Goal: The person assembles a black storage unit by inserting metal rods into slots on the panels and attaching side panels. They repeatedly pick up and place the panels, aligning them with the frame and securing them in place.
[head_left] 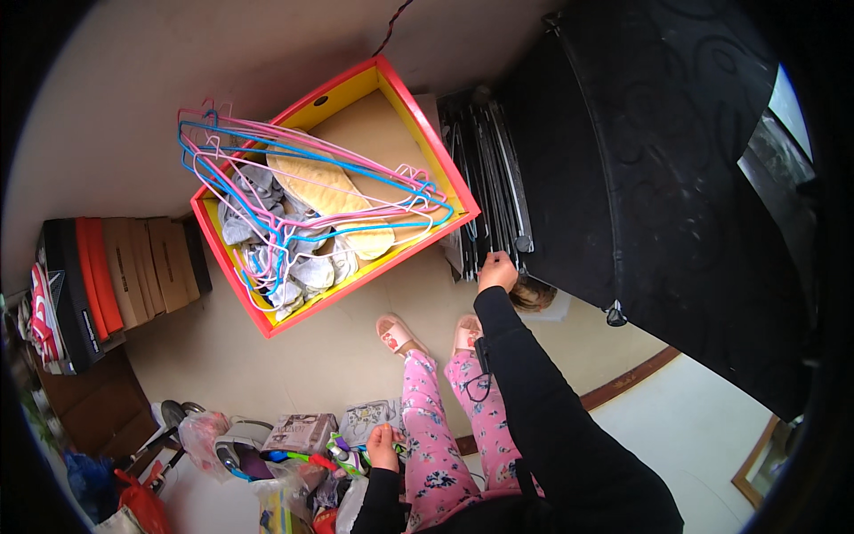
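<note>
My right hand (498, 271) is stretched forward, its fingers closed at the near end of a row of thin dark upright pieces (485, 178). Their exact kind is not clear, and what the fingertips grip is partly hidden. Beside my left thigh, my left hand (383, 447) hangs low with its fingers curled and nothing visible in them. Left of my right hand is a large red box with a yellow inside (418, 120). Pink, blue and white clothes hangers (334, 165) lie across it, over grey and white cloth items (253, 200) and yellow insole-shaped pieces (311, 178).
A black fabric cover (685, 160) fills the right side. Shoe boxes (133, 267) are stacked at the left wall. Plastic bags (203, 436) and printed cloth bags (302, 433) crowd the lower left. A brown-haired object (534, 295) lies under the cover's edge. My slippers (396, 333) rest on the tiled floor.
</note>
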`<state>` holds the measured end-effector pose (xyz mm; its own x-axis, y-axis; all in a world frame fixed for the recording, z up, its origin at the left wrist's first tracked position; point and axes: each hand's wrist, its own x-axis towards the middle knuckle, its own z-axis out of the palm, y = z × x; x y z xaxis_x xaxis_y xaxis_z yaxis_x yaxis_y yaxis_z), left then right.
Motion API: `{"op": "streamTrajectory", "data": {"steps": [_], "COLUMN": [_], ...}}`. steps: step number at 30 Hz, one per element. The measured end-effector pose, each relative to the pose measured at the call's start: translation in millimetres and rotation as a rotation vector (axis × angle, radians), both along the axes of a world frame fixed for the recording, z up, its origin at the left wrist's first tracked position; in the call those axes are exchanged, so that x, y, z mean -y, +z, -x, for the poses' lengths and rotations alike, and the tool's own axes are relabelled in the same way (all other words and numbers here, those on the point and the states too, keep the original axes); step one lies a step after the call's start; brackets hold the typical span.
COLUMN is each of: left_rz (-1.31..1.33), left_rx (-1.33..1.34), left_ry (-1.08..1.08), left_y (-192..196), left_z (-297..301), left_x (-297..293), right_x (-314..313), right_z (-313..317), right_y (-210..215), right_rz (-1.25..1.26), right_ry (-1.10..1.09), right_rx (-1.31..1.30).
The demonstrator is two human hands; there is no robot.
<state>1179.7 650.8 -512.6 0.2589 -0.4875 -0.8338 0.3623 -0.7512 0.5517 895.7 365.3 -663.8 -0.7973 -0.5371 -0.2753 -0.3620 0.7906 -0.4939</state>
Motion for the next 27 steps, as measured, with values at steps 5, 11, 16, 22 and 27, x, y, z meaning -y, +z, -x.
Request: {"op": "streamTrajectory", "data": {"steps": [5,11,16,22,27], "left_rz": [0.06,0.045,0.023,0.02,0.039], "left_rx": [-0.023,-0.015,0.001,0.011,0.016], "left_ry": [-0.008,-0.003,-0.03,-0.041,-0.042], "left_y": [-3.8,-8.7,-8.8,-11.2,-13.7], "left_z": [0.9,5.6,4.1,-0.7,-1.7], "left_x": [-4.2,-6.1,-7.0,-9.1,-8.2], "right_x": [-1.9,-6.5,-17.1,-28.0,-50.3], "right_z": [3.0,3.7,5.6,19.5,26.1], "right_y": [17.2,21.0,15.0,8.7,7.5], "right_rz": [-0.066,-0.12,-0.011,0.025,-0.052], "right_ry": [0.204,0.261,0.323,0.434,0.534], "right_rx": [-0.229,-0.288,-0.309,-0.274,-0.244]}}
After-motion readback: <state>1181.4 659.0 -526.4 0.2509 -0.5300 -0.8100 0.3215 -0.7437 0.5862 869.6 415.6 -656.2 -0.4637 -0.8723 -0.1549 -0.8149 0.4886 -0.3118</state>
